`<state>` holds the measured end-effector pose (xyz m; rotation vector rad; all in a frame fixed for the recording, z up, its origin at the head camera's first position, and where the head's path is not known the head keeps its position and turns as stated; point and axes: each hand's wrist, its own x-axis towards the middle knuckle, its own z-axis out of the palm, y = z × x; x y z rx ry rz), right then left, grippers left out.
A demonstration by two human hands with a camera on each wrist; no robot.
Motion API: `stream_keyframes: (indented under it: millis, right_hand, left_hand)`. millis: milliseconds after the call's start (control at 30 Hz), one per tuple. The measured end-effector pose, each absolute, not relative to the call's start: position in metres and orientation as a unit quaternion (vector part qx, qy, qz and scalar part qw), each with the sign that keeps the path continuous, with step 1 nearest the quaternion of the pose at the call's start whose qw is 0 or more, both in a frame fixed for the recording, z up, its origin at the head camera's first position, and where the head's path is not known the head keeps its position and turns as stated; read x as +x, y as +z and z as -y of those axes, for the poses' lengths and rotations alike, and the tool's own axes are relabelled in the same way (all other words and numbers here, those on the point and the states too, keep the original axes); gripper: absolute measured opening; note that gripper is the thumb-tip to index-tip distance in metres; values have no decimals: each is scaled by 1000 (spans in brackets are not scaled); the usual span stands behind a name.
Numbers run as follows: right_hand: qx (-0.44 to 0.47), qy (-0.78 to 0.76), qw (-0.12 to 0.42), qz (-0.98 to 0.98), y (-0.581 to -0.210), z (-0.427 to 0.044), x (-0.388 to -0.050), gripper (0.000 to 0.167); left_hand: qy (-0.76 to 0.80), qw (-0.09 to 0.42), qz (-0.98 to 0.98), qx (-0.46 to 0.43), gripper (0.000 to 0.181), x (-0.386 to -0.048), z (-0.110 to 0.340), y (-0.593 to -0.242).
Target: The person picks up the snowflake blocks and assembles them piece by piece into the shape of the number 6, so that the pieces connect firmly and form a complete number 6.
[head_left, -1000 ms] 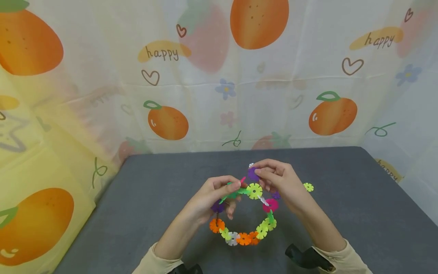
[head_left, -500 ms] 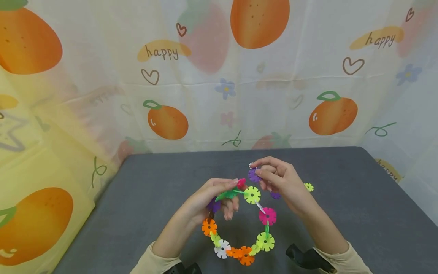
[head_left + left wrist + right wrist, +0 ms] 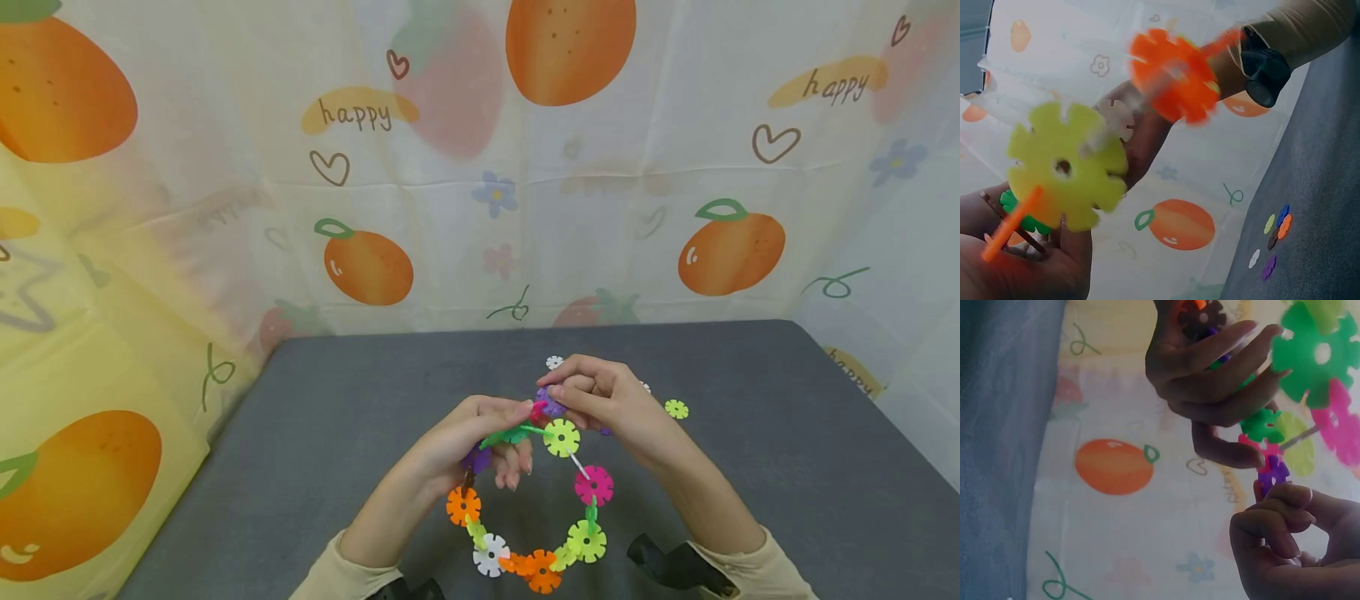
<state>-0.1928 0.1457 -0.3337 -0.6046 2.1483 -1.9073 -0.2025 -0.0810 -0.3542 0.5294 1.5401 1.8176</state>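
A ring of linked notched plastic discs (image 3: 561,437) in yellow-green, pink, orange, white, green and purple hangs above the table. At its upper left, my left hand (image 3: 467,433) grips it with thumb and fingers near a small pink disc (image 3: 537,411). My right hand (image 3: 603,398) pinches a purple disc (image 3: 551,402) by its edge. In the right wrist view the purple disc (image 3: 1272,477) meets the pink disc (image 3: 1259,449); how deep their slots engage is unclear. In the left wrist view a yellow-green disc (image 3: 1063,165) and a blurred orange disc (image 3: 1175,75) hang close to the camera.
On the grey table (image 3: 337,467) lie a white disc (image 3: 554,362) behind the right hand and a yellow-green disc (image 3: 677,409) to its right. Other loose discs are partly hidden by that hand. A fruit-printed cloth (image 3: 450,250) stands behind the table.
My right hand has brought the purple disc down and left against the pink one. The ring's lower part has swung down, nearer to me. The left hand keeps its grip.
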Motion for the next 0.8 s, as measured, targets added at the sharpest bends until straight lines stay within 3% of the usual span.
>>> stream_keyframes:
  millis: [400, 600, 800]
  right_hand:
    - [-210, -619, 145, -743, -339, -148, -202, 33]
    - [-204, -570, 93, -791, -340, -151, -205, 31]
    - [-244, -581, 122, -767, -345, -150, -205, 20]
  left_hand:
    - [718, 337, -585, 170, 38, -204, 76, -360]
    - [748, 275, -588, 138, 34, -208, 77, -356]
    - [735, 245, -615, 148, 38, -216, 81, -362]
